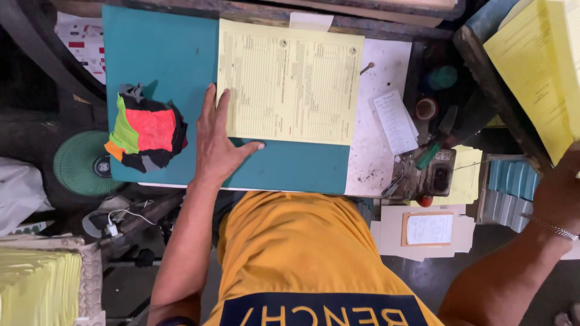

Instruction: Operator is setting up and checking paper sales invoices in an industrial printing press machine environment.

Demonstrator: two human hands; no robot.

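One yellow form [290, 83] is laid flat on a teal mat [163, 54] on the counter [380, 72], its lower left corner pressed by the left hand [214, 142], grip released and flat. A yellow paper stack [534, 66] is met by the right hand [559, 193]; that grip cannot be told. A wad of coloured rags [147, 128] is seen left of the left hand.
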